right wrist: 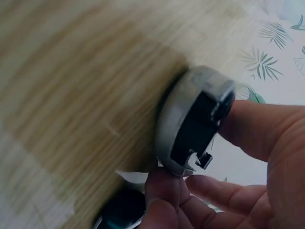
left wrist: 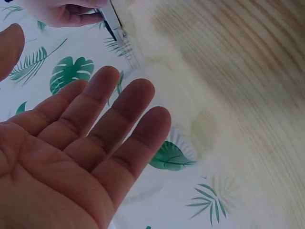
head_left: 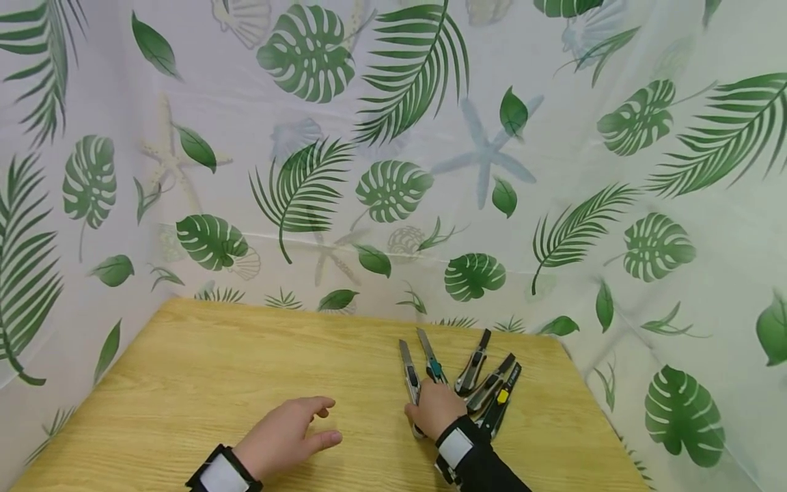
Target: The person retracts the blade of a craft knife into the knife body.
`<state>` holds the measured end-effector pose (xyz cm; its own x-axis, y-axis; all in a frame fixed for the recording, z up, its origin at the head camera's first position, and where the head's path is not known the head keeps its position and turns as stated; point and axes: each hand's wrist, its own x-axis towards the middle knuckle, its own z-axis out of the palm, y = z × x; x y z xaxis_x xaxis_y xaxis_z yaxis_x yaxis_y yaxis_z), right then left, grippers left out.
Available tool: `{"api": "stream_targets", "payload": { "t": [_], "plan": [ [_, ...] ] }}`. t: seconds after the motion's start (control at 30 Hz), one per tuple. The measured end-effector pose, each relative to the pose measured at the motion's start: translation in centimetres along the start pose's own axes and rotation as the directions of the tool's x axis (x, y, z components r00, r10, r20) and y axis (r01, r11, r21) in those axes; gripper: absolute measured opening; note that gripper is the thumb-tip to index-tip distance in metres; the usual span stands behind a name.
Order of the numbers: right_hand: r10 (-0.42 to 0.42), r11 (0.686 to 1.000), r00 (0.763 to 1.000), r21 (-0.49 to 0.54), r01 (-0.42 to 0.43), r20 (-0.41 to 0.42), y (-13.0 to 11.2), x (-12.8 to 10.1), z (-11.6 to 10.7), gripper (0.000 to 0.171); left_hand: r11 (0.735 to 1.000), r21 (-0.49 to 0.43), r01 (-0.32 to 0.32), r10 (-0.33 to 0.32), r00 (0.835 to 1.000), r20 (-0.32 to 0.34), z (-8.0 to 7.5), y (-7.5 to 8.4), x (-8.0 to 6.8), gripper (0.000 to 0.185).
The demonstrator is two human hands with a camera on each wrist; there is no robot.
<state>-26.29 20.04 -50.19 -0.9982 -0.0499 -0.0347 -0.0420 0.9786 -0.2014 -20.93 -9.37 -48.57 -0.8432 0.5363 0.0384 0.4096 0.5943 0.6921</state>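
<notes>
On the wooden table, the right hand grips the leftmost utility knife, a silver one with a black slider; its fingers are curled round the knife's handle end. The right wrist view shows the butt of this knife pinched between thumb and fingertips, close over the wood, though that view is blurred and I cannot tell whether the knife touches the table.

Just right of the held knife lies a teal-slider knife, its blade pointing away toward the leaf-print curtain. Further right of the held knife, three more knives fan out: a grey knife, a dark knife and a black knife with a yellow slider, their handles converging near the right wrist.

The left hand rests on the table well left of the held knife, palm down, fingers relaxed and slightly apart, holding nothing.
</notes>
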Motion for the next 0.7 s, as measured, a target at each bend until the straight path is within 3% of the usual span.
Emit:
{"api": "stream_targets", "payload": {
  "t": [0.07, 0.2, 0.27, 0.37, 0.47, 0.5, 0.57, 0.63, 0.7],
  "plan": [
    [-0.004, 1.000, 1.000, 0.006, 0.004, -0.007, 0.0, 0.0, 0.0, 0.031, 1.000, -0.013, -0.010, 0.009, 1.000, -0.004, 0.2, 0.2, 0.2, 0.067],
    [-0.019, 1.000, 1.000, 0.004, 0.020, -0.024, -0.2, -0.2, 0.0, 0.048, 1.000, -0.021, -0.015, 0.015, 1.000, -0.004, 0.3, 0.5, 0.5, 0.065],
    [-0.019, 0.999, 1.000, 0.032, 0.020, -0.021, -0.3, -0.2, 0.1, 0.047, 0.999, -0.034, -0.011, 0.011, 1.000, -0.003, 0.2, 0.7, 0.6, 0.064],
    [-0.057, 0.989, 0.998, 0.135, 0.059, -0.020, -0.3, -0.3, 0.2, 0.039, 0.998, -0.055, -0.002, 0.001, 1.000, -0.015, 0.2, 0.9, 0.7, 0.064],
    [-0.113, 0.939, 0.994, 0.327, 0.105, 0.006, -0.8, -0.4, -0.3, 0.018, 0.996, -0.086, 0.007, -0.012, 0.999, -0.052, 0.4, 1.0, 0.8, 0.063],
    [-0.128, 0.908, 0.992, 0.404, 0.111, 0.015, -1.1, -0.5, -0.5, 0.016, 0.995, -0.101, 0.010, -0.017, 0.998, -0.067, 0.5, 1.1, 0.9, 0.064],
    [-0.153, 0.804, 0.987, 0.586, 0.100, 0.041, -2.0, -0.6, -1.2, 0.028, 0.991, -0.134, 0.006, -0.021, 0.994, -0.107, 0.9, 1.2, 1.2, 0.065],
    [-0.162, 0.665, 0.985, 0.743, 0.069, 0.053, -3.0, -0.9, -1.9, 0.038, 0.985, -0.175, 0.000, -0.026, 0.989, -0.144, 1.3, 1.5, 1.5, 0.069],
    [-0.159, 0.508, 0.986, 0.861, 0.035, 0.054, -4.1, -1.2, -2.5, 0.044, 0.976, -0.216, -0.010, -0.031, 0.983, -0.182, 2.0, 2.0, 1.9, 0.072]
  ]
}}
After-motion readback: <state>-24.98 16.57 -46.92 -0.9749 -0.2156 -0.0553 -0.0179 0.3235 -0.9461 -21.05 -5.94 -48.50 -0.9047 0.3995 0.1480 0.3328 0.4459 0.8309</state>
